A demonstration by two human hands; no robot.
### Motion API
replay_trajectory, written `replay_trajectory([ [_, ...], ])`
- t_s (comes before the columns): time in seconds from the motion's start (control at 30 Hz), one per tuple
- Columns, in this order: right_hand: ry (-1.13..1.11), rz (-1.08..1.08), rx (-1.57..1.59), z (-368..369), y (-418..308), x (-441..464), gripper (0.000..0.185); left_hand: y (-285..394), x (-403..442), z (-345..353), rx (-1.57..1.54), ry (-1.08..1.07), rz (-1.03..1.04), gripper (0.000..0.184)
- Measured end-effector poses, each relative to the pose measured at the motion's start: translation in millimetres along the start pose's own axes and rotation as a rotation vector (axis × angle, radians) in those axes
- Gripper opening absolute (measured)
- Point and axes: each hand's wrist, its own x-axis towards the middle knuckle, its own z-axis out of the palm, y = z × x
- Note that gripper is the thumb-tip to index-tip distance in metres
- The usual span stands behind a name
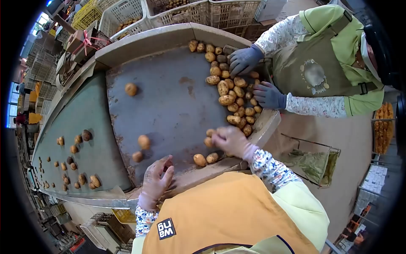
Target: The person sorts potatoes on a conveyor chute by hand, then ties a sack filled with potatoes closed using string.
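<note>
My left hand (157, 181) hovers over the near edge of the grey sorting table (169, 110), thumb and fingers apart, holding nothing. Two loose potatoes (144, 142) lie beyond it, slightly blurred. My right hand (231, 142) reaches over the table's near right side. Its blurred fingertips are at a small potato (208, 142) and another just above; whether they grip one I cannot tell. Two more potatoes (199, 160) rest along the near rim. A large heap of potatoes (227, 100) fills the right end. One single potato (130, 89) sits at the upper left.
Across the right end, a co-worker's gloved hands (245, 60) touch the heap. A green conveyor belt (80, 139) with scattered potatoes joins the table on the left. Plastic crates (177, 17) stand behind the raised rim (148, 42). A metal frame with a green bag (313, 163) stands at right.
</note>
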Motion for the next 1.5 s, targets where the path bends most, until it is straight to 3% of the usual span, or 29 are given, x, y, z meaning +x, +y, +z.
replay_trajectory([
  [0.03,0.118,-0.107,-0.303,-15.2,0.6,14.1,0.029,0.5,1.5,-0.6,-0.011,0.009,-0.017,0.034],
  [0.07,0.387,-0.153,-0.308,-12.1,17.0,19.3,0.038,0.1,0.1,-0.7,-0.029,0.039,-0.004,0.034],
  [0.1,0.436,-0.035,-0.396,-12.3,31.8,22.1,0.053,-1.6,-1.7,0.4,-0.029,0.021,-0.008,0.034],
  [0.17,0.146,0.153,-0.450,4.6,35.3,-1.5,0.062,-4.5,-3.1,1.2,-0.070,0.112,0.032,0.035],
  [0.23,0.109,-0.032,-0.566,18.8,3.0,-22.0,0.063,3.1,-1.0,0.6,-0.072,0.078,0.000,0.035],
  [0.27,0.150,-0.276,-0.507,16.2,-3.6,-26.3,0.055,10.5,3.6,0.4,-0.030,0.050,0.034,0.034],
  [0.3,0.138,-0.268,-0.503,5.6,-15.0,-26.2,0.055,17.2,9.0,-1.3,0.017,0.026,0.076,0.034],
  [0.37,-0.360,0.175,0.287,-14.5,-32.8,-21.9,0.051,22.8,10.7,-2.7,0.000,0.012,0.055,0.033],
  [0.4,-0.323,0.060,0.095,-13.6,-25.0,-24.0,0.040,22.6,10.8,-4.0,0.017,-0.030,0.042,0.033],
  [0.47,-0.383,0.111,-0.004,-7.3,-8.5,-18.2,0.038,20.3,11.6,-4.8,0.030,-0.082,0.020,0.034],
  [0.5,-0.439,0.155,-0.114,-8.8,-2.5,-12.7,0.036,19.1,15.3,-3.5,0.078,-0.299,-0.004,0.036],
  [0.53,-0.325,0.202,-0.127,-12.6,-3.3,-2.3,0.033,18.2,16.5,-2.2,0.124,-0.512,-0.026,0.038],
  [0.57,-0.241,0.242,-0.066,-19.6,-8.9,6.3,0.032,17.3,14.9,-0.3,0.118,-0.510,-0.029,0.038],
  [0.63,0.246,0.006,-0.218,-14.9,-5.3,8.2,0.037,15.0,14.2,1.9,0.339,-0.321,0.309,0.042],
  [0.67,0.141,0.079,-0.237,-13.9,-5.2,4.6,0.047,19.7,14.2,-2.3,0.376,-0.251,0.257,0.046],
  [0.77,-0.079,-0.236,-0.448,13.5,3.4,-35.0,0.049,7.9,14.6,-9.5,0.232,-0.108,0.079,0.045],
  [0.8,-0.228,-0.270,-0.155,6.8,-0.4,-37.7,0.043,11.4,15.9,-12.7,0.252,-0.153,0.043,0.045],
  [0.83,-0.246,-0.281,-0.147,-0.6,-2.4,-38.4,0.043,15.1,15.0,-14.9,0.251,-0.145,0.022,0.045],
  [0.9,-0.319,0.049,0.139,-16.5,-6.1,-32.2,0.039,23.3,14.1,-13.3,0.210,-0.357,0.018,0.046],
  [0.97,-0.383,0.033,0.046,-17.9,-13.6,-29.4,0.031,25.9,20.6,7.8,0.139,-0.380,0.019,0.045],
  [1.03,-0.481,-0.114,-0.169,-5.5,-17.4,-26.8,0.028,33.5,32.9,36.7,0.226,-0.613,0.119,0.050],
  [1.1,-0.228,-0.246,0.142,2.3,-4.2,-11.1,0.027,34.0,29.4,50.0,0.270,-0.550,0.137,0.052],
  [1.17,0.128,-0.219,-0.138,-11.3,2.1,-7.1,0.025,30.3,30.0,44.6,0.332,-0.493,0.163,0.056],
  [1.23,0.003,0.119,-0.273,-31.6,12.6,-18.9,0.026,16.3,15.6,17.8,0.539,0.064,0.348,0.061],
  [1.27,-0.180,0.204,-0.262,-36.9,15.5,-27.8,0.028,9.4,8.9,2.3,0.518,0.114,0.303,0.059],
  [1.4,-0.347,0.127,-0.345,-24.7,-0.1,-19.5,0.032,9.8,-9.5,-46.2,0.365,0.171,0.012,0.047],
  [1.43,-0.344,0.121,-0.351,-25.0,-2.0,-10.7,0.032,6.7,-12.4,-49.7,0.364,0.179,0.015,0.047],
  [1.5,0.027,0.141,-0.375,-28.2,-2.0,6.0,0.035,-2.1,-20.2,-56.3,0.587,0.206,0.090,0.046],
])
